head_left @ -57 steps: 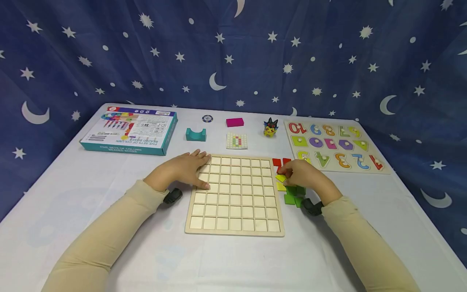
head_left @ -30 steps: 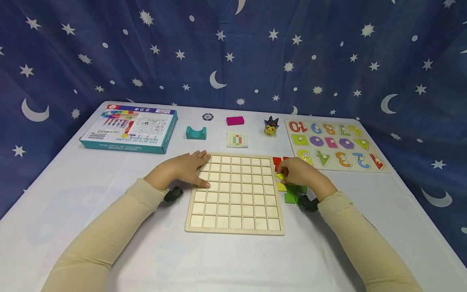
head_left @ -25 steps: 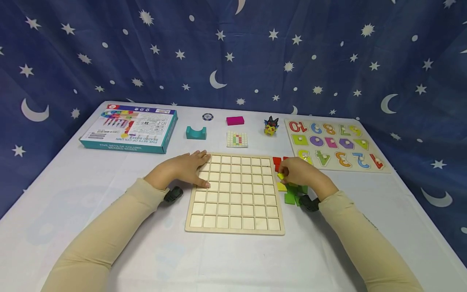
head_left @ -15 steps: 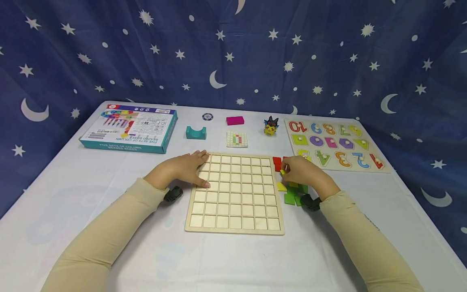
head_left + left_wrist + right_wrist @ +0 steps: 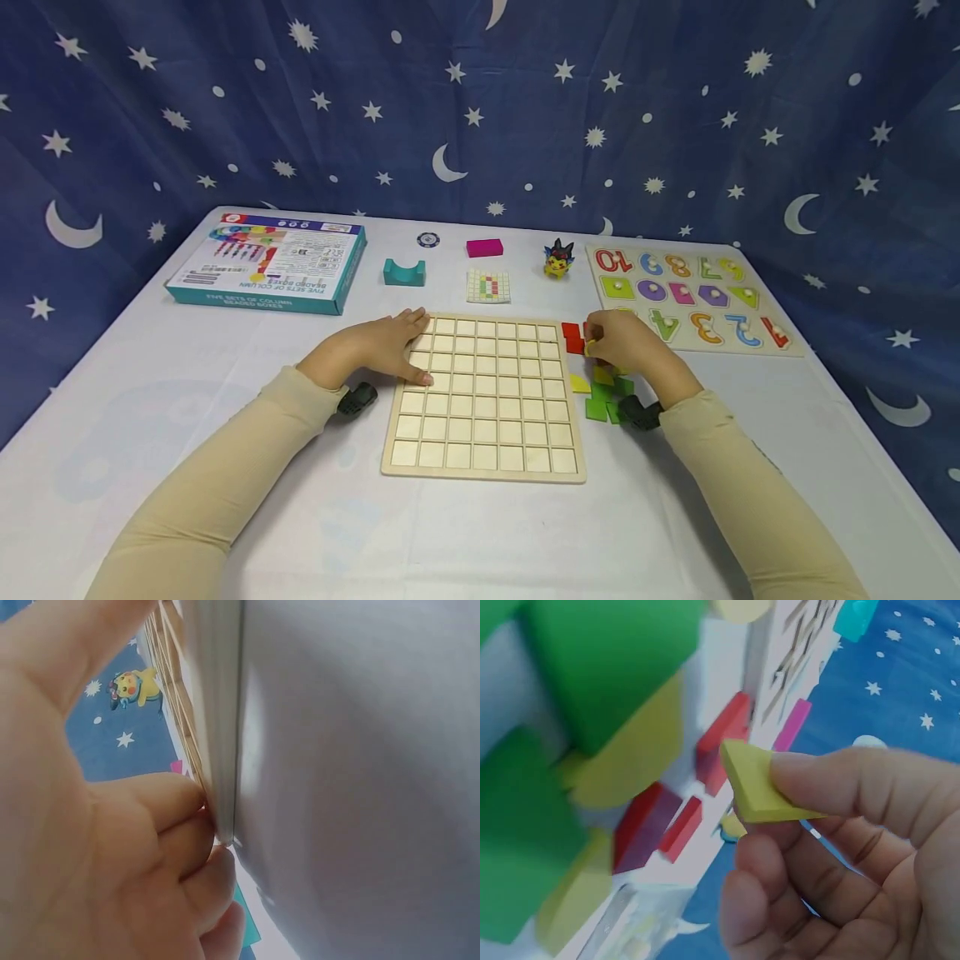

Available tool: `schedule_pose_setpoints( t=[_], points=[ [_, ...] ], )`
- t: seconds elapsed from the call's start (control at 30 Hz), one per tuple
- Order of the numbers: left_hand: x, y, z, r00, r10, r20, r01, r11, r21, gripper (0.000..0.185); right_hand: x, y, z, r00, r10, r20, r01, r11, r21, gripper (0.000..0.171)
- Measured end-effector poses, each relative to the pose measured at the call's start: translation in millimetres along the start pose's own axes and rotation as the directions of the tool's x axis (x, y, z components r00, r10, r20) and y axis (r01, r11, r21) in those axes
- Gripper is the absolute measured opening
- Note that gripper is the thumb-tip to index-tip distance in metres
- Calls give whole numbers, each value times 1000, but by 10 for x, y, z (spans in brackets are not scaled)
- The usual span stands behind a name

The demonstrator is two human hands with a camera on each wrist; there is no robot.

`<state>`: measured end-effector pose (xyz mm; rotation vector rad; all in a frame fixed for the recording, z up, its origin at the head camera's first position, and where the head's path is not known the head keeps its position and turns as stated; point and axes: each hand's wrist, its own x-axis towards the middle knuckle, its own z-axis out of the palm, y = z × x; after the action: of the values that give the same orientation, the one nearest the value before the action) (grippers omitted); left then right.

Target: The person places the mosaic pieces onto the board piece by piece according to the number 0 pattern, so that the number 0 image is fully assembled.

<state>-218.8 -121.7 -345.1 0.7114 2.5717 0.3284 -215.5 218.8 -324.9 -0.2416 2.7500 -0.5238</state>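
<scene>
A yellow tile (image 5: pixel 754 786) is pinched in the right hand (image 5: pixel 626 346), just right of the wooden grid board (image 5: pixel 485 396), which is steadied by the flat, open left hand (image 5: pixel 375 350).

You wear long, close-fitting beige sleeves that run down both arms to the wrists. A small black device is strapped at each wrist, just behind your bare left hand (image 5: pixel 375 348) and right hand (image 5: pixel 626 346).

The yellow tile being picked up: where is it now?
The yellow tile is pinched in the right hand, just right of the wooden grid board, above the red tiles.
</scene>
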Motion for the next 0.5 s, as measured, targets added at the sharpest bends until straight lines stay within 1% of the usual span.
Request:
schedule_pose_setpoints(
  t=[0.13,0.33,0.5],
  points=[
    [-5,-8,-1,1000,5,-4,-5,1000,4,105,45,-86,-14,999,-37,9,37,999,20,4],
    [7,-33,5,1000,17,-11,-17,1000,14,107,119,-258,4,993,-115,-4,115,993,-1,5],
    [24,-37,7,1000,23,-16,-22,1000,20,107,185,-398,46,989,-151,6,150,988,27,4]
  ],
)
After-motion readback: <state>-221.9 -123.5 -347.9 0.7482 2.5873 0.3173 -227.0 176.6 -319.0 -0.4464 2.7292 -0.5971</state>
